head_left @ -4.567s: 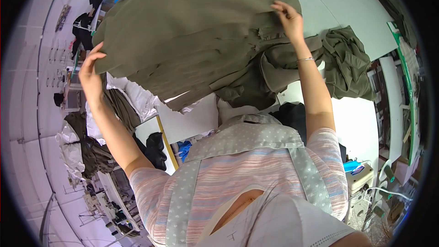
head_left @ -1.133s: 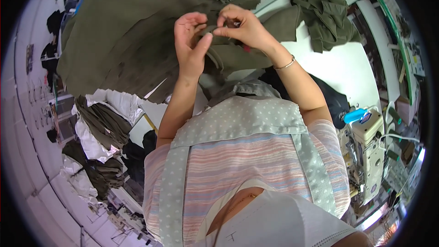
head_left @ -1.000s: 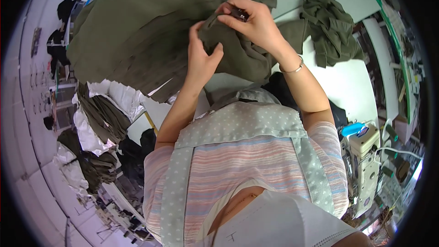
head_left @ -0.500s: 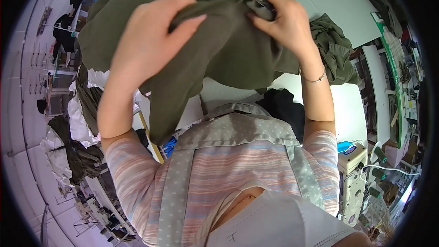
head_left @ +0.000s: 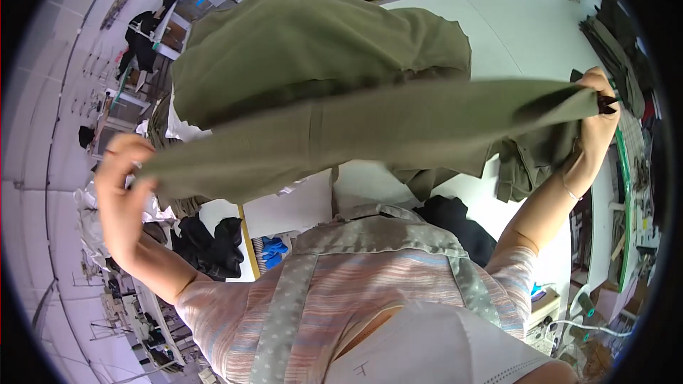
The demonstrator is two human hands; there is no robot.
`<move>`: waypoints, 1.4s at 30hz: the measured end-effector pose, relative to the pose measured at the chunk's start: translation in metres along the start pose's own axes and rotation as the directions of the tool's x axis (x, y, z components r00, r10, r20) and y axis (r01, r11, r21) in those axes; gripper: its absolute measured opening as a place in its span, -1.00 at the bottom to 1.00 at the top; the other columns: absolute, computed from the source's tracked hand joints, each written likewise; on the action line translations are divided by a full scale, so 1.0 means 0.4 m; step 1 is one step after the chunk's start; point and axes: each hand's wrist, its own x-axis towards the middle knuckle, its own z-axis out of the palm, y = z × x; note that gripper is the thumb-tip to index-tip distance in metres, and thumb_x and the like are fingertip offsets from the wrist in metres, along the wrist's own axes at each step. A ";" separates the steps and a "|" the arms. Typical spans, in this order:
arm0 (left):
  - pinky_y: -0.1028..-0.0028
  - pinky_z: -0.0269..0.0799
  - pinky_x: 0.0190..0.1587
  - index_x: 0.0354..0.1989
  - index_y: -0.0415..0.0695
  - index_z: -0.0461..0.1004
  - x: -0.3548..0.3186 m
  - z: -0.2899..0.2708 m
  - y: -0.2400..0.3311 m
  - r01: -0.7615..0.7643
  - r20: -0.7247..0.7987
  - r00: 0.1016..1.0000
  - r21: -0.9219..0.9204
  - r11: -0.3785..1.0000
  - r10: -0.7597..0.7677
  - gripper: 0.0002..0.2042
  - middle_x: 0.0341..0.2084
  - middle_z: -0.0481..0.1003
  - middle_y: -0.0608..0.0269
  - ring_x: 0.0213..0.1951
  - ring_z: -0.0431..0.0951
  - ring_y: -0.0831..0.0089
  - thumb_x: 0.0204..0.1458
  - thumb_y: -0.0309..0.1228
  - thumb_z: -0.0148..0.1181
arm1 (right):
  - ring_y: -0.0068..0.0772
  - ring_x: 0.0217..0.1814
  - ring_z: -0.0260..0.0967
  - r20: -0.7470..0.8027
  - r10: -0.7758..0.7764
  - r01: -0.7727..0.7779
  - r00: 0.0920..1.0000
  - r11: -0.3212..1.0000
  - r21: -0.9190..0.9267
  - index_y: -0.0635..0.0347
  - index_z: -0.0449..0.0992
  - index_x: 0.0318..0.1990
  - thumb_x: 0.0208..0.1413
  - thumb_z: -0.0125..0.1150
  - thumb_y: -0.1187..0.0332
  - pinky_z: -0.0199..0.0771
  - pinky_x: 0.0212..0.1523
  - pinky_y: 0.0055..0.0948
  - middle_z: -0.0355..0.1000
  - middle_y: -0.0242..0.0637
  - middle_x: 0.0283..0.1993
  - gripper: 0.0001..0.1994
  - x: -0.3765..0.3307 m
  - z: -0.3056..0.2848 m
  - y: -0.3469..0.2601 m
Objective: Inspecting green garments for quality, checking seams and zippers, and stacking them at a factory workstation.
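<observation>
White table [head_left: 541,35] fills the back of this sewing room. Both hands are held wide apart above its near edge. The left hand [head_left: 121,192] and right hand [head_left: 596,124] each pinch one end of the green cloth [head_left: 370,131]. Best to pull it flat and even, with no sag.

Two hands are up: the left hand [head_left: 121,192] and the right hand [head_left: 596,124], each with its grip closed on one end of a single olive-green garment [head_left: 370,131] stretched between them. One more olive piece [head_left: 313,50] lies heaped on the white bench [head_left: 526,35], and a third [head_left: 530,160] is bunched near its right edge. One black cloth [head_left: 455,220] sits at the near edge. Beyond the left edge, one dark bundle [head_left: 210,245] and perhaps one blue item [head_left: 272,250]; the view there is poor.
</observation>
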 end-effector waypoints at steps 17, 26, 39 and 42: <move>0.30 0.40 -0.17 -0.17 -0.17 0.50 0.534 0.059 -0.356 0.119 -0.181 0.983 0.462 0.879 -0.037 -0.71 -0.37 0.54 0.03 -0.25 0.52 0.09 0.00 -0.24 0.21 | -0.26 -0.11 0.41 0.124 -0.199 0.233 0.972 0.883 -0.407 0.09 0.44 0.01 -0.14 0.39 0.13 0.40 -0.05 -0.35 0.44 -0.24 -0.15 -0.48 0.441 0.343 0.171; 0.35 0.08 0.25 0.23 -0.14 0.20 0.412 0.116 -0.058 -0.169 0.358 0.922 0.025 0.985 0.149 -0.45 0.17 0.26 0.00 0.24 0.21 0.15 0.05 -0.32 0.13 | -0.17 -0.18 0.43 0.342 -0.426 0.539 0.838 0.746 -0.391 -0.23 0.39 0.08 0.04 0.20 0.18 0.46 -0.23 -0.26 0.39 -0.33 -0.12 -0.61 0.224 0.567 -0.024; 0.34 0.06 0.27 0.29 -0.07 0.12 0.224 0.292 -0.137 -0.272 0.161 0.954 0.104 0.957 0.254 -0.42 0.22 0.22 0.06 0.26 0.18 0.15 0.10 -0.21 0.06 | -0.04 -0.05 0.39 0.213 0.239 -0.052 0.948 0.771 -0.635 0.05 0.47 -0.02 0.00 0.23 0.30 0.43 -0.12 -0.25 0.44 -0.09 -0.12 -0.66 -0.013 0.452 0.068; 0.33 0.05 0.28 0.30 -0.07 0.11 0.229 0.289 -0.136 -0.251 0.168 0.958 0.106 0.962 0.232 -0.42 0.23 0.21 0.07 0.27 0.17 0.16 0.10 -0.20 0.05 | -0.03 -0.07 0.39 0.357 -0.095 0.287 0.929 0.793 -0.537 0.01 0.40 0.04 0.00 0.21 0.13 0.42 -0.17 -0.19 0.42 -0.09 -0.10 -0.57 -0.037 0.419 0.218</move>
